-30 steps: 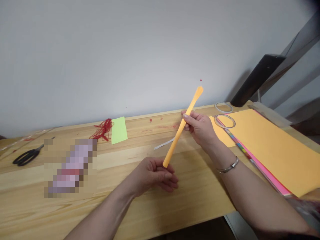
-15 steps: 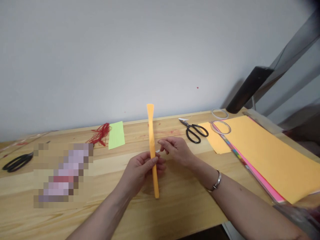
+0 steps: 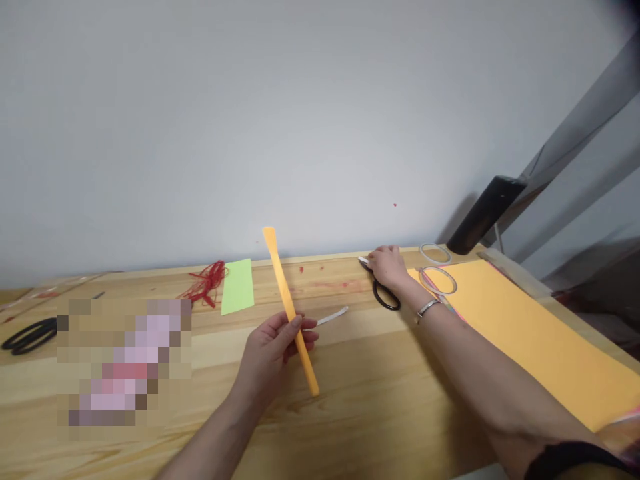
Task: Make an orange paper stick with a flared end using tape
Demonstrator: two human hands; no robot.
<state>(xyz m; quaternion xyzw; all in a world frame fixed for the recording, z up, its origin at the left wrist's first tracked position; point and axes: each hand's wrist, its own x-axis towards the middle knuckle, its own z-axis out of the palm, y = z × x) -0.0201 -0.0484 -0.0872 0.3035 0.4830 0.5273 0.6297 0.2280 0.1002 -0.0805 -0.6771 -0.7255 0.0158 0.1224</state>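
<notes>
My left hand (image 3: 279,339) is closed around a narrow folded strip of orange paper (image 3: 280,273), thumb in front and fingers behind. The strip leans left and flares at its upper end. A thin white strip, like tape (image 3: 333,316), sticks out to the right beside my left fingers; its attachment is hidden. My right hand (image 3: 389,265) is over the black-handled scissors (image 3: 387,297) at the back of the table, fingers curled on their middle. One handle loop and part of the blades show. A small white scrap (image 3: 363,259) lies by the blade tips.
Orange sheets (image 3: 520,320) and two tape rolls (image 3: 439,281) are at right, near a leaning black cylinder (image 3: 485,217). Green paper (image 3: 238,287) and red string (image 3: 207,280) lie left of centre. More scissors (image 3: 30,337) and a pixelated patch (image 3: 130,367) are farther left.
My right hand has left the white strip and reached right and away, onto the scissors. The white strip now sticks out farther. The orange strip has tilted to the left in my left hand.
</notes>
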